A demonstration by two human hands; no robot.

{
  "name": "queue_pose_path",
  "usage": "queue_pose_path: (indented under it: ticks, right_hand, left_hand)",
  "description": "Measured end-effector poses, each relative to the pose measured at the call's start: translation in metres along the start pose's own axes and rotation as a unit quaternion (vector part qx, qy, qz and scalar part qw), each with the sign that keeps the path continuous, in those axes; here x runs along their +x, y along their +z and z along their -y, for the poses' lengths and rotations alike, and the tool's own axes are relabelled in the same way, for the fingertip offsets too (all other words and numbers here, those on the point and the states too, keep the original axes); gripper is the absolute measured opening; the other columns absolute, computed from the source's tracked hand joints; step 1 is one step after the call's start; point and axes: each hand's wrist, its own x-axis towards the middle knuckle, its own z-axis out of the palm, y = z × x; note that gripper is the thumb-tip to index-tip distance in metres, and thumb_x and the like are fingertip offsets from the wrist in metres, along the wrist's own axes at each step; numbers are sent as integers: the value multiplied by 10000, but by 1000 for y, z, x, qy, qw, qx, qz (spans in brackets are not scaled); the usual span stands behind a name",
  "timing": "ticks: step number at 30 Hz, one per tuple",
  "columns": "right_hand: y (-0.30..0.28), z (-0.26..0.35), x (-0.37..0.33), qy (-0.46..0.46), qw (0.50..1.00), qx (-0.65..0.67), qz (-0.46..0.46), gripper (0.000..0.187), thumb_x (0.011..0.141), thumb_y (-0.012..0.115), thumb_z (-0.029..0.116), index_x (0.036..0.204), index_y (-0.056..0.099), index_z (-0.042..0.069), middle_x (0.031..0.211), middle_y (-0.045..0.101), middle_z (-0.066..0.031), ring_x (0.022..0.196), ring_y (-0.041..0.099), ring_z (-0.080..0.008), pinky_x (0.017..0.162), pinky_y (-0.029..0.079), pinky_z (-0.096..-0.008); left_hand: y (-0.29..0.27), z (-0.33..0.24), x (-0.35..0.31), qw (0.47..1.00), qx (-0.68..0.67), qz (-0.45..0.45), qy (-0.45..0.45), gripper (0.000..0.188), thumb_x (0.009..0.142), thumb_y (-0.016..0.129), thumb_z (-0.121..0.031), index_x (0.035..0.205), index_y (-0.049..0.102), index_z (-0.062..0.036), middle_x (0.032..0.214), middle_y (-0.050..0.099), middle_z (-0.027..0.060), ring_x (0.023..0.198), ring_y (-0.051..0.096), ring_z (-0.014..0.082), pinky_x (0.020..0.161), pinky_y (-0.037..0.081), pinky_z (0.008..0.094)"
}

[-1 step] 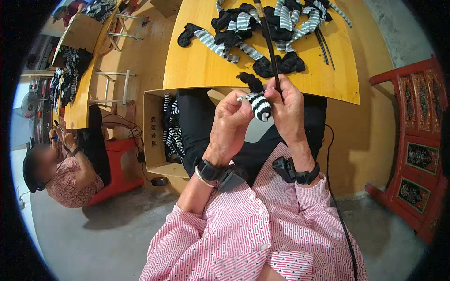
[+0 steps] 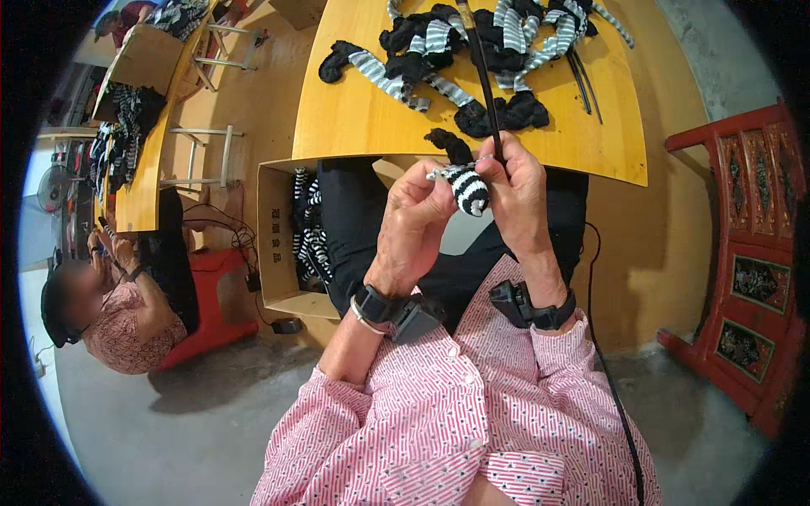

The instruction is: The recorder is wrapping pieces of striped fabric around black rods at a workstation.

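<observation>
Between my hands, just in front of the table edge, is a black-and-white striped knit piece (image 2: 470, 194), bunched into a small rounded shape. A loose black knit part (image 2: 451, 147) sticks up behind it. My left hand (image 2: 413, 223) is closed, pinching the piece's left side between thumb and fingers. My right hand (image 2: 519, 194) is closed on its right side, thumb pressed against it. A long dark thin rod (image 2: 483, 72) rises from the fingers of my right hand and reaches over the table. Its lower end is hidden by the hand.
On the yellow table (image 2: 363, 126) lie several grey-and-black striped knit pieces (image 2: 439, 38) and dark thin sticks (image 2: 582, 83). A cardboard box (image 2: 277, 244) with striped knitwear stands left of my legs. At left, another person (image 2: 135, 325) sits at work; a red wooden panel (image 2: 751, 270) stands right.
</observation>
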Motion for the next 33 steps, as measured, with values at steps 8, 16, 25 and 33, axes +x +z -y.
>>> queue_pose_path:
  ticks: [8, 16, 25, 33]
  right_hand:
    - [-3, 1, 6, 47, 994, 90, 30, 47, 797, 509, 32, 775, 476, 8, 670, 477, 13, 626, 434, -49, 547, 382, -203]
    - [-8, 9, 1, 52, 996, 36, 63, 31, 811, 491, 39, 818, 490, 9, 692, 479, 6, 648, 429, -56, 580, 380, -207]
    - [-10, 2, 2, 65, 980, 151, 110, 169, 803, 588, 170, 875, 535, 27, 717, 497, 33, 647, 426, -25, 554, 365, -162]
    - [-7, 10, 2, 11, 999, 26, 17, 103, 787, 561, 97, 756, 499, 21, 648, 504, 18, 595, 471, -51, 532, 405, -210]
  left_hand:
    - [-6, -14, 9, 992, 5, 89, -94, 104, 861, 512, -152, 842, 500, -50, 638, 490, -11, 399, 304, 23, 367, 200, 163]
    - [7, -17, 1, 994, 88, 61, -26, 104, 866, 485, -80, 964, 479, -45, 733, 531, 13, 518, 463, 41, 433, 375, 161]
    - [-3, -13, 5, 987, 139, 57, 58, 235, 841, 523, -49, 1070, 482, -20, 843, 544, 18, 688, 508, 57, 565, 442, 183]
    - [-1, -20, 5, 976, 200, 86, 2, 267, 778, 621, -67, 1019, 526, -4, 850, 548, 13, 704, 511, 69, 633, 446, 197]
